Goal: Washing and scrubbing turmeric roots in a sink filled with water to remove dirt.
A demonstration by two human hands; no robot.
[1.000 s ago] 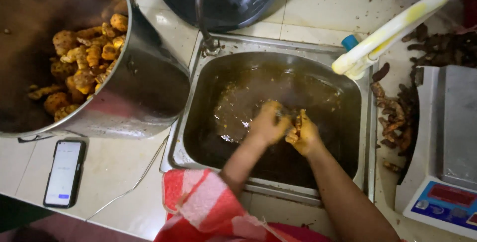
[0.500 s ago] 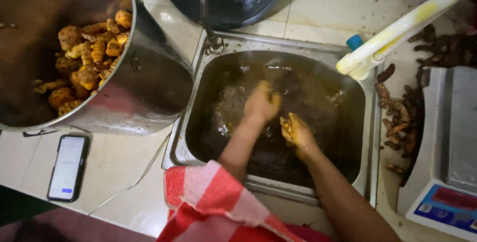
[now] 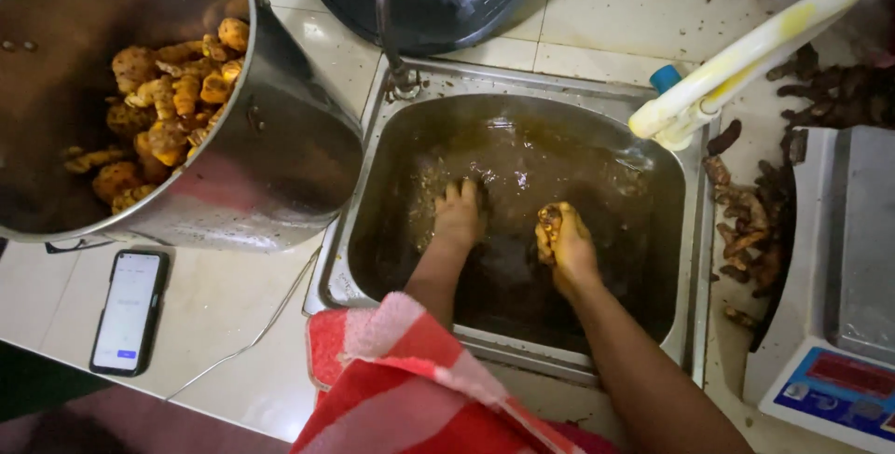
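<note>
The washing looks partly done, judging by how things lie. To the far left of the left hand (image 3: 458,214), a big steel pot (image 3: 280,165) already holds a heap of clean, bright orange-yellow roots (image 3: 168,104), filling only part of its bottom. To the right of the right hand (image 3: 564,247), a pile of dark, unwashed roots (image 3: 750,230) lies on the counter beside the sink rim, with more of them further back, so a good share seems left to do.

Both hands are down in the steel sink (image 3: 690,258), which is full of muddy brown water. The left hand is spread flat, fingers open, pressing down under the water; what it touches I cannot tell. The right hand, just beside it, is curled around 1 yellow root piece (image 3: 550,221), held at the water's surface.

Behind the hands, a white tap spout (image 3: 736,62) hangs over the sink's right side. A phone (image 3: 129,309) lies near the left elbow, a scale (image 3: 839,342) far right.
</note>
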